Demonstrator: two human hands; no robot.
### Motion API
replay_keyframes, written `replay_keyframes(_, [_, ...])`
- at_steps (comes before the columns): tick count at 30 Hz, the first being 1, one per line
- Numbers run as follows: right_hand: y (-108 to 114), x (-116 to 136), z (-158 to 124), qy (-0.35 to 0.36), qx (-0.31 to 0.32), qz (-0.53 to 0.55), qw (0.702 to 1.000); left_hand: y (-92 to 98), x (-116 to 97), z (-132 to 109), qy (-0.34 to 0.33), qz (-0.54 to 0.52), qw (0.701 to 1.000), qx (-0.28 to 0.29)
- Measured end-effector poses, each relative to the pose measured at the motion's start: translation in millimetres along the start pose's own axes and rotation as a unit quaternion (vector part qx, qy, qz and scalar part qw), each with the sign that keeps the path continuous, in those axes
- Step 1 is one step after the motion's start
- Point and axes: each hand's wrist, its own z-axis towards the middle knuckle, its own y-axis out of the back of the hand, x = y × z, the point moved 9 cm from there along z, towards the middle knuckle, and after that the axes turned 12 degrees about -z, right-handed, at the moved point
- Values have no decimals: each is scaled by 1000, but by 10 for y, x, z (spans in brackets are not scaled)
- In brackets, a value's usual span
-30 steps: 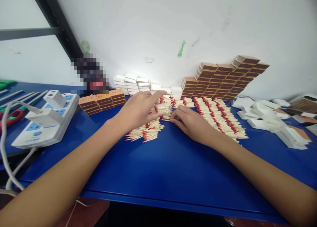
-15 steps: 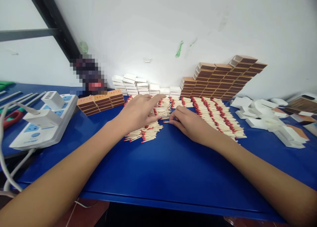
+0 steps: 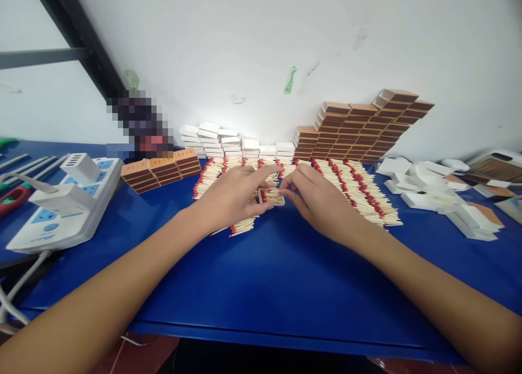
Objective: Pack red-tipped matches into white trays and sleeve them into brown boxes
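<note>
Working at a blue table (image 3: 261, 276) set against a white wall (image 3: 244, 37). Far right, against that wall, a stepped stack of brown boxes (image 3: 362, 129); near left, a power strip (image 3: 61, 211) with plugs in it. Spread in rows from centre to right, heads red: matches (image 3: 359, 189). Right of those, loose trays (image 3: 440, 200); far centre, stacked trays (image 3: 228, 140); left of the rows, a few orange boxes (image 3: 161, 170).

Packing, by the look of it: filling one tray (image 3: 272, 198) at the near edge of the rows, between the two hands. Left hand (image 3: 228, 197) pinching the tray's left end, thumb on the near side, forefinger stretched over the far side. Right hand (image 3: 322, 203) curled at the tray's right end, fingertips touching it or its sticks; cannot tell whether pinching or only pressing. Inside the tray, sticks lying lengthwise, a few red heads showing.

Probably calls next for levelling the sticks flush with the rim while keeping the left pinch steady.

Against a second ago: hands drawn nearer and closer together, tray brought out of the pile to its near edge, rows on the far left uncovered, loose heap under the left hand thinner.
</note>
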Motion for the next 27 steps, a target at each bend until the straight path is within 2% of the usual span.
replay_keyframes(6, [16, 103, -16, 24, -6, 1, 1000, -21, -55, 9, 6, -31, 1000, 3])
replay_keyframes(12, [92, -27, 2, -12, -55, 34, 998, 163, 78, -3, 22, -13, 999, -25])
replay_keyframes(17, [-115, -6, -9, 14, -10, 43, 999, 334, 207, -4, 53, 24, 997, -51])
replay_keyframes(22, [-233, 52, -27, 37, 12, 59, 997, 330, 236, -9, 62, 54, 996, -47])
replay_keyframes(27, [-249, 48, -22, 37, 18, 46, 998, 308, 228, -14, 52, 66, 995, -45])
